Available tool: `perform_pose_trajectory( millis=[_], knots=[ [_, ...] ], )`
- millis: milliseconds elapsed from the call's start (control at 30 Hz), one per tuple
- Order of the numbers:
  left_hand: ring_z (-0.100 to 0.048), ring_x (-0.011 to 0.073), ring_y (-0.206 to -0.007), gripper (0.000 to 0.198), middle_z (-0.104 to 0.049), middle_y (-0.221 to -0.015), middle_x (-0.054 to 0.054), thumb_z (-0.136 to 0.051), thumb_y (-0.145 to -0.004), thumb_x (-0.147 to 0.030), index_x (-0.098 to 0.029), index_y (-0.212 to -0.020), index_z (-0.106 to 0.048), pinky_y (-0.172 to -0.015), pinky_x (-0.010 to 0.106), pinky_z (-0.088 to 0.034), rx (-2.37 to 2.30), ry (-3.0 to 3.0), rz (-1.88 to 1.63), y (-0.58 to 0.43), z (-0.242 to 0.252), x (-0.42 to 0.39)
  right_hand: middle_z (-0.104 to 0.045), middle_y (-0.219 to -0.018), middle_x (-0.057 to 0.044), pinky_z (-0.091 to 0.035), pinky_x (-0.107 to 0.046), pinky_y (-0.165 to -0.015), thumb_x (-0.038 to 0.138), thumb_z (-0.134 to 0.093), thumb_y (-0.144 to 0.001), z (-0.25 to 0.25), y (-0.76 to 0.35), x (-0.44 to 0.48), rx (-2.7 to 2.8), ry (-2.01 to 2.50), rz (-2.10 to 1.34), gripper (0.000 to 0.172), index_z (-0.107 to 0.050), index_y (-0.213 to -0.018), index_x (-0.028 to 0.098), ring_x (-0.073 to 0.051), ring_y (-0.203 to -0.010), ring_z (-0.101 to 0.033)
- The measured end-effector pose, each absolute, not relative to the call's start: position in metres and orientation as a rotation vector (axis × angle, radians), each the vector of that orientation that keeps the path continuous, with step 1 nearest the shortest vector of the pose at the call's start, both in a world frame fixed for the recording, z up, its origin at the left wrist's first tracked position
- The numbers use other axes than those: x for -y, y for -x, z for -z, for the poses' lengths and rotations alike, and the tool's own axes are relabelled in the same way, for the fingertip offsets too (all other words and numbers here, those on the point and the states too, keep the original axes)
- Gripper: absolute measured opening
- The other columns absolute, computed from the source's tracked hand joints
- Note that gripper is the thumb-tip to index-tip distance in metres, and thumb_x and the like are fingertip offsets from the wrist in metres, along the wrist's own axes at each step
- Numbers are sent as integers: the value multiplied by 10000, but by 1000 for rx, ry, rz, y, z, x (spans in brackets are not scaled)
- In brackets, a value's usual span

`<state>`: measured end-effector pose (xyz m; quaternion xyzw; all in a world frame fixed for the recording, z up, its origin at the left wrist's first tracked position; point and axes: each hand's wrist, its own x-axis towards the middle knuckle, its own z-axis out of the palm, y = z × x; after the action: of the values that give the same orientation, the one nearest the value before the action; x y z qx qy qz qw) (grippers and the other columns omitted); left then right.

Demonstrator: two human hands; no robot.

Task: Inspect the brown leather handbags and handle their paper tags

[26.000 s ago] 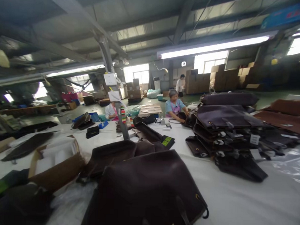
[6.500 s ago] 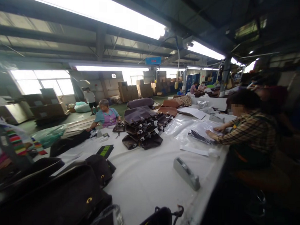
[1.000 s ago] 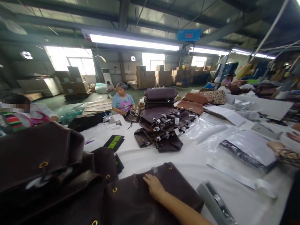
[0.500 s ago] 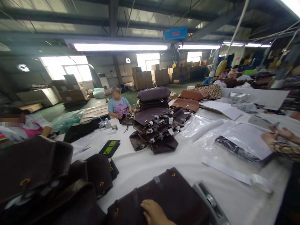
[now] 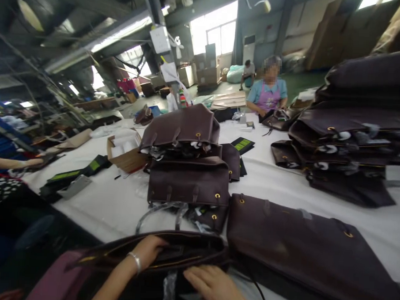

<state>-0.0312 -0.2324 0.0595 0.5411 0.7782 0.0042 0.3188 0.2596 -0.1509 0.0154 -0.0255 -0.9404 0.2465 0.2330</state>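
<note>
An open dark brown leather bag lies right in front of me at the table's near edge. My left hand, with a silver bracelet on its wrist, has its fingers curled over the bag's upper rim. My right hand lies flat with fingers stretched out on the bag's mouth, holding nothing I can see. Another brown bag lies flat just to the right of my hands. Behind the open bag stands a small stack of the same bags.
A tall pile of brown bags fills the right. A cardboard box and black-green card tags lie on the white table. A person in a blue top works at the far side. Another person's arm reaches in at the left.
The view has swung left and down. My right hand has left the flat bag, and both hands are now on the open bag close to me.
</note>
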Motion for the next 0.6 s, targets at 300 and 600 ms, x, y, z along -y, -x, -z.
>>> perform_pose_trajectory(
  millis=[300, 600],
  knots=[
    [-611, 266, -1115, 350, -708, -1128, 45, -588, -742, -178, -276, -1056, -709, -964, 356, -452, -1745, -1707, -133, 49, -57, 227, -709, -945, -52, -501, -263, -762, 216, -460, -935, -38, -202, 185, 2422, 364, -260, 251, -601, -1142, 199, -173, -831, -643],
    [-689, 320, -912, 313, -741, -961, 123, -559, -779, -149, -204, -1057, -692, -797, 403, -540, -1582, -1980, 26, 52, -49, 226, -707, -1051, 23, -477, -305, -678, 280, -723, -697, -27, -156, 206, 2747, 611, -225, 496, -590, -1175, 277, -201, -828, -628]
  ],
)
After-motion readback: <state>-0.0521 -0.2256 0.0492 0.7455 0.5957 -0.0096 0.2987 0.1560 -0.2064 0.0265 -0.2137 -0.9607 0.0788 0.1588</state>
